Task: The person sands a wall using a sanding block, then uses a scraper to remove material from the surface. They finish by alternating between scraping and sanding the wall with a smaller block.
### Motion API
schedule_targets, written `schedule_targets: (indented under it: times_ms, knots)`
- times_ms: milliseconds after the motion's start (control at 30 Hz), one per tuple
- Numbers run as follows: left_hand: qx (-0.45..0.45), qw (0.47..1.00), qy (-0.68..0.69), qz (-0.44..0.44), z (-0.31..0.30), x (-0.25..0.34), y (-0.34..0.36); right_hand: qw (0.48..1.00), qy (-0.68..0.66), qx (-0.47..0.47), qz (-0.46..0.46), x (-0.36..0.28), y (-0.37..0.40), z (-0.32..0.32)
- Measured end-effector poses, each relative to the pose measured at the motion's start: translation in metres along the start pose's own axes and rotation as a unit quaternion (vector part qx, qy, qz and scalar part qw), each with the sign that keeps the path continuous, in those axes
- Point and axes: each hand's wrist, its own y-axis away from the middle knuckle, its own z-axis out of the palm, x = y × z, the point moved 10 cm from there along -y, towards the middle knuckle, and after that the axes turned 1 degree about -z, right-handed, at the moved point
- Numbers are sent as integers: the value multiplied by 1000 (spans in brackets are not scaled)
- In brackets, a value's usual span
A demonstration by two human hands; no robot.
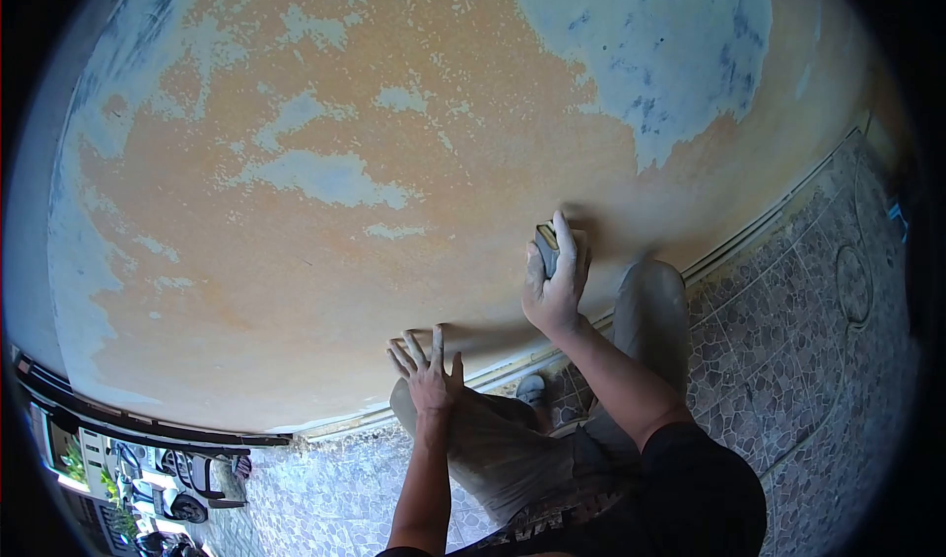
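Dust coats the fingers of my right hand [561, 289], which grips a small dark sanding block [546, 248] against the wall [493, 182]. Part of the block is hidden behind the fingers. Lower and to the left, my left hand [430, 378] rests its spread fingertips on the wall, holding nothing. The wall is worn orange paint with pale patches where the coat is gone; a large pale patch [680, 54] lies above my right hand.
My bent knees [652, 291] are close to the wall's base. A narrow ledge [512, 368] runs along its foot. The floor [759, 360] is stone-patterned tile, with a looped hose or cable [855, 281] at right. Parked vehicles [187, 498] stand at lower left.
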Motion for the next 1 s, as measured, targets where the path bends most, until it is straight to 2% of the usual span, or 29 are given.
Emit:
schedule_targets:
  times_ms: [33,100,233,300,333,400,433,500,533,600,633,733,800,833,900,933,967,1000]
  knots:
    - [-6,1000,-8,3,2,0,1,1000,0,-4,5,-2,-13,0]
    - [-17,1000,-18,3,1,0,7,962,-134,148,184,38,-28,-17]
    - [-2,1000,-3,-6,-1,-3,3,958,-141,182,171,39,-15,-12]
    - [-10,999,-31,10,5,-1,6,998,9,61,20,11,13,4]
    - [-16,999,-30,3,6,-2,6,998,14,61,17,10,18,-3]
    - [-6,1000,-24,10,6,2,4,1000,1,-27,3,7,24,9]
    - [1,1000,-25,13,2,1,5,1000,1,-27,8,4,11,12]
    - [-13,999,-28,8,1,0,8,989,-44,115,77,13,-16,-10]
    - [-13,1000,-25,4,0,1,6,989,-47,113,79,9,-27,-12]
    - [-13,1000,-15,-6,2,-1,6,954,-174,151,194,26,-38,-13]
    - [-16,1000,-3,-11,3,-3,5,953,-178,153,190,27,-32,-8]
    - [-8,1000,-9,-7,3,-2,4,973,-105,148,141,27,18,-2]
    - [-14,1000,1,-12,1,-1,4,999,20,-26,-24,-4,29,16]
    - [-14,1000,0,-9,2,0,1,999,21,-24,-22,-3,26,15]
    - [4,1000,-2,-2,-3,1,4,998,-13,35,40,8,10,1]
    - [-4,1000,-4,-5,-4,0,8,989,-55,108,88,19,-2,-6]
    - [-13,1000,-2,-12,-2,0,6,989,-55,105,89,15,-14,-7]
    - [-19,1000,1,-18,-1,-1,4,972,-114,139,148,23,-22,-12]
